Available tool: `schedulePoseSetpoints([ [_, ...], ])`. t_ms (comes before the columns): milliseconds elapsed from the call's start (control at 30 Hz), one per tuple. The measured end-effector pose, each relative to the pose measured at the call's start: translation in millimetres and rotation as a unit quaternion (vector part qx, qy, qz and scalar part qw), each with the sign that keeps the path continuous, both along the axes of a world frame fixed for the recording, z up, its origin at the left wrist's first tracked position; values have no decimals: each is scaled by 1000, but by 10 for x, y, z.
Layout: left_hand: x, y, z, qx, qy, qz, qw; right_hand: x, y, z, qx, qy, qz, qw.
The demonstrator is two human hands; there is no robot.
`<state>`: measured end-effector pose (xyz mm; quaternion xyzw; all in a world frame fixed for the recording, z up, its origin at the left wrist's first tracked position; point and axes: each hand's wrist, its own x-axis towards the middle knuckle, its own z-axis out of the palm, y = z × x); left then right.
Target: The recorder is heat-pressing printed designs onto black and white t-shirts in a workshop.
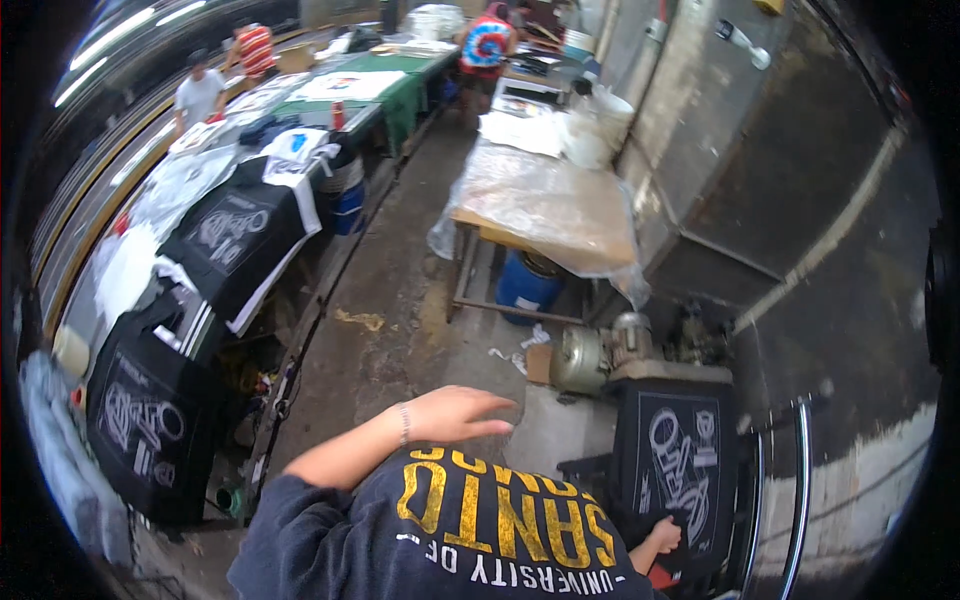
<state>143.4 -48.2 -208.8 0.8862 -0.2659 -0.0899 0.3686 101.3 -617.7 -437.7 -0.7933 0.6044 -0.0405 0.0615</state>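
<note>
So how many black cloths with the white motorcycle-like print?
3. The right-side cloth, at the person's right hand; the lower-left cloth; and the upper-left cloth, just beyond that one. More could be hidden underneath.

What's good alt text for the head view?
Right hand at a black cloth with white print, lower right; the left hand is held midair, seemingly empty. More printed black cloths lie at left, across an aisle from a plastic-covered table; other people stand farther back.
</note>
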Motion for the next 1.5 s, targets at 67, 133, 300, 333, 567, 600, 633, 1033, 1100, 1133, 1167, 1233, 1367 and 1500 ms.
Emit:
schedulePoseSetpoints([
  [67, -253, 341, -258, -23, 16, 178, 984, 251, 112, 64, -4, -203, 65, 977],
  [133, -580, 527, -384, -37, 47, 264, 963, 584, 525, 92, -146, -416, 194, 877],
  [300, -904, 554, -508, -127, 122, 310, 934, 1447, 2023, 609, 22, -522, 482, 703],
  [333, -881, 489, -401, -167, 133, 312, 926, 1549, 2325, 679, 48, -519, 543, 658],
  [567, -1063, 405, -494, -218, -44, 322, 920, 1218, 4225, 1537, 418, -141, 867, 231],
  [600, -1157, 424, -498, -143, -78, 328, 930, 1124, 4415, 1571, 437, -79, 878, 176],
  [633, -1274, 439, -487, -65, -105, 332, 935, 1006, 4578, 1582, 454, -15, 883, 121],
  [1033, -3321, 831, -782, -223, -132, 620, 740, -857, 6271, 2077, 514, 147, 844, -40],
  [1100, -3724, 943, -751, -131, -204, 682, 690, -1303, 6487, 2225, 373, 82, 919, -100],
  [1133, -3919, 974, -702, -103, -205, 718, 657, -1500, 6592, 2275, 326, 50, 933, -144],
  [1167, -4117, 993, -626, -75, -204, 751, 624, -1682, 6684, 2297, 280, 18, 942, -187],
  [1233, -4479, 1010, -491, -87, -148, 782, 599, -1925, 6909, 2138, 181, 37, 949, -257],
  [1367, -5023, 922, -625, -284, -148, 812, 488, -2474, 7256, 2153, 194, 22, 941, -276],
  [1500, -5483, 825, -860, -194, -153, 869, 428, -2772, 7564, 2107, 212, -20, 941, -263],
])
